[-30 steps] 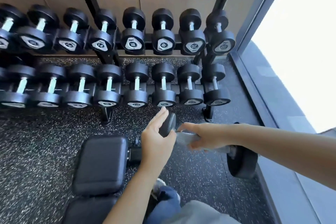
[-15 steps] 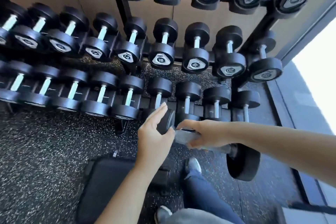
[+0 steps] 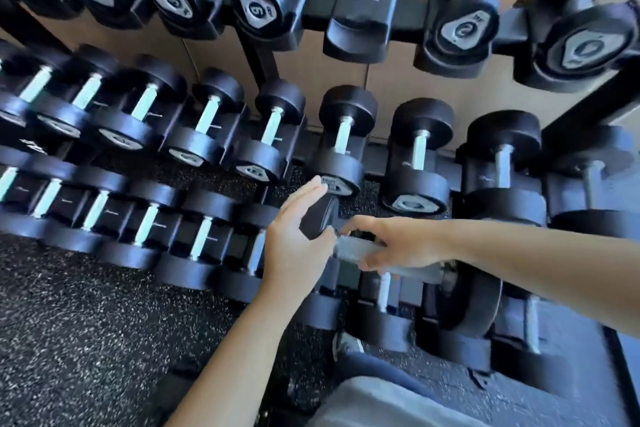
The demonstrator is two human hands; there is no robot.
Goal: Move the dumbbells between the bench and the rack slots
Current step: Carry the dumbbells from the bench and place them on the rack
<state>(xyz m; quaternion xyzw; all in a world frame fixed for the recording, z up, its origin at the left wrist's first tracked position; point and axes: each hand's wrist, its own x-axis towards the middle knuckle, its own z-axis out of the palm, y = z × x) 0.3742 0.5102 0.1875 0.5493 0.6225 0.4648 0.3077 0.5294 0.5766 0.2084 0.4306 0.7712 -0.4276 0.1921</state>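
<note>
The person has stepped in from the bench, now out of sight, and the rack (image 3: 258,55) fills the view. The right hand (image 3: 391,243) stays clenched round the handle of the dumbbell (image 3: 419,269), held before the lower rows. The left hand (image 3: 294,246) lies flat, fingers straight, against its left head. An empty slot (image 3: 360,10) up top looks the likely target.

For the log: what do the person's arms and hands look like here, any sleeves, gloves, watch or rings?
Both are bare. The left hand and right hand wear no gloves, and no ring shows on the visible fingers. The left forearm and right forearm are uncovered up to the frame edge: no sleeve, watch or wristband in view.
</note>
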